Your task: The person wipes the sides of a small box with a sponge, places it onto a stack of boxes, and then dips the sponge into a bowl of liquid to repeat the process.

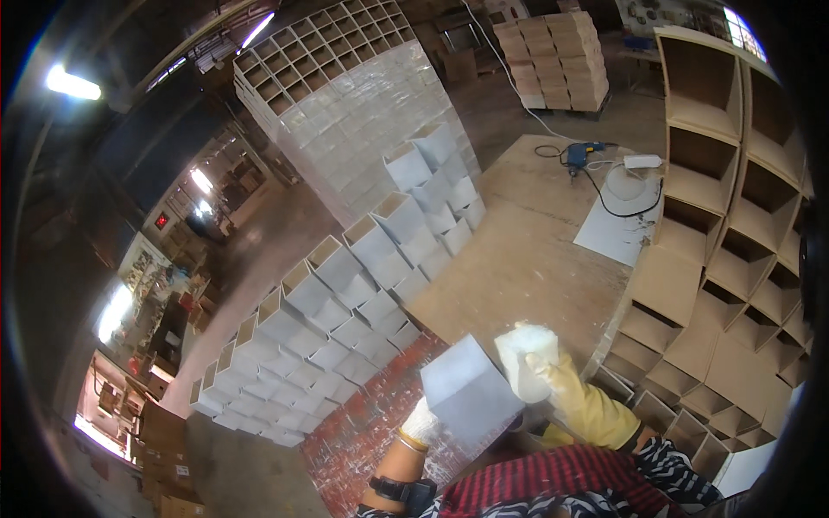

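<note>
One box (471,393) in play: clasping it in the left hand (420,425) over the red surface (367,423), gripping a white pad (525,342) in the right hand (543,373), seemingly midway, judging white boxes (332,315) done, brown ones (669,281) left.

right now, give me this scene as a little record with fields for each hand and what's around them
left hand: white glove, at the left side of a pale grey box; grip partly hidden
right hand: gloved, below a yellow sleeve, holding a white block; its exact kind is unclear
left of box: worn red surface
beyond, left: stacked pale boxes
ahead: brown board with a blue power tool
right side: stacked open brown boxes
</note>
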Available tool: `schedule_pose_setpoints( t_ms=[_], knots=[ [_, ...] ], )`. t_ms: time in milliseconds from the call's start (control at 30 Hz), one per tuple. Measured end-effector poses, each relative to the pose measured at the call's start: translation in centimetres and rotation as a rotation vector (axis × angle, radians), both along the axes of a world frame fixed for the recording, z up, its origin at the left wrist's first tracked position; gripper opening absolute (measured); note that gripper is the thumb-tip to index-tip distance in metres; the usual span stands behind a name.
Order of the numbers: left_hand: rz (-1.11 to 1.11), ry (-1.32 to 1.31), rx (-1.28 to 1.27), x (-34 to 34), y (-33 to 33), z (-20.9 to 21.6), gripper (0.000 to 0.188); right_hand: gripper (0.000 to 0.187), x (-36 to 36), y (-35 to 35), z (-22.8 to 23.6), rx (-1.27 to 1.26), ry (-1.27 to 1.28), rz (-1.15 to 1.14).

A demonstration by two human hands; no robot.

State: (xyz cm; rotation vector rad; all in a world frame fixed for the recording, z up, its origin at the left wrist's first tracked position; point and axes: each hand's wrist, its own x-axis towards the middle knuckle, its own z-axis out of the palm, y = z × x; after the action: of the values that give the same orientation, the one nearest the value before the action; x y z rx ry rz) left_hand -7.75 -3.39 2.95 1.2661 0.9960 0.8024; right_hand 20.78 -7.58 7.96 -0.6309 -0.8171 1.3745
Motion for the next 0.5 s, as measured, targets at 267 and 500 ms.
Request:
schedule_pose_setpoints(
  t_ms=[267,500],
  knots=[
    [0.199,0.373,0.743,-4.8,16.0,7.7,0.037,0.058,0.1,5.6,-2.0,-0.138,-0.097,-0.151],
    [0.109,0.762,1.126,-13.3,38.2,17.2,0.045,0.058,-1.0,9.6,-2.4,-0.277,-0.161,-0.225]
  ],
)
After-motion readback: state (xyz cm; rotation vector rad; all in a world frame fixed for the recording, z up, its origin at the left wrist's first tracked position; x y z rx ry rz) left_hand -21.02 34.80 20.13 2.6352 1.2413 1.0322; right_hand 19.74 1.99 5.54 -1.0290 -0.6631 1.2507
